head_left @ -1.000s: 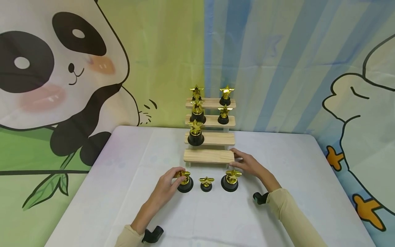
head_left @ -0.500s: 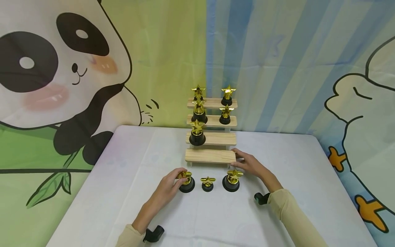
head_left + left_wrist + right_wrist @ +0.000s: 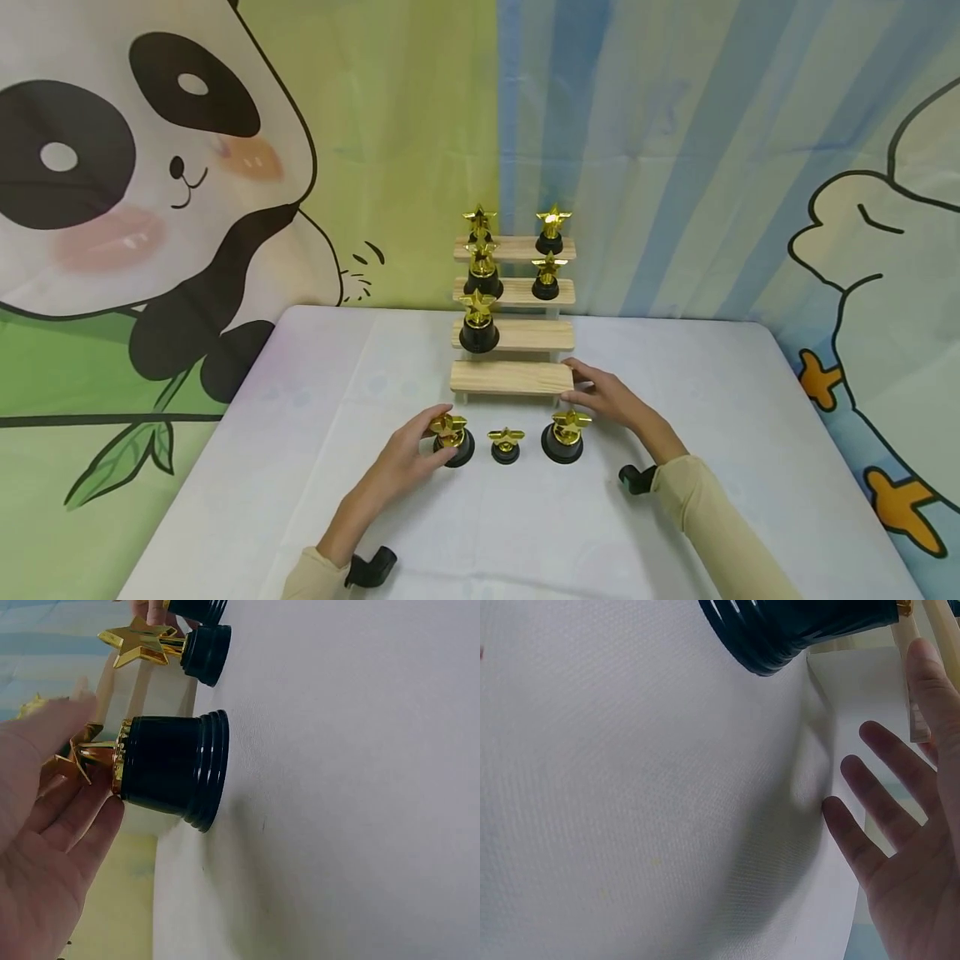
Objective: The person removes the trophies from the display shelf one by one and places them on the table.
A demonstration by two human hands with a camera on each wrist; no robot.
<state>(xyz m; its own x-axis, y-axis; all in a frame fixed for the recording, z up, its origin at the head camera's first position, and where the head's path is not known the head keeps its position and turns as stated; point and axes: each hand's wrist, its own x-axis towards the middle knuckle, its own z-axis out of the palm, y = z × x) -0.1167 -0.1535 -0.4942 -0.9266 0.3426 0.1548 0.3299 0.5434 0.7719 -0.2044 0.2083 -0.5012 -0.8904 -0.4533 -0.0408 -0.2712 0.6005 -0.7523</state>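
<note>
In the head view my left hand (image 3: 407,454) is around the upper part of a gold star trophy (image 3: 457,450) on a black base, standing front left. The left wrist view shows that hand's thumb (image 3: 64,720) apart from the star, with the other fingers behind it; whether they touch is unclear. A small trophy (image 3: 506,451) and a larger trophy (image 3: 562,443) stand to its right. My right hand (image 3: 609,398) is at the right end of the lowest wooden shelf (image 3: 512,378), its fingers extended and spread in the right wrist view.
Above the lowest board, a stepped wooden stand rises at the table's back. Its upper boards carry several star trophies, such as one (image 3: 478,323) on the second board (image 3: 536,336). White cloth (image 3: 525,533) covers the table. A printed backdrop (image 3: 405,125) hangs behind.
My left thumb has moved down and away from the star of the front-left trophy, widening the hand. The right hand stays at the shelf end. The trophies have not visibly moved.
</note>
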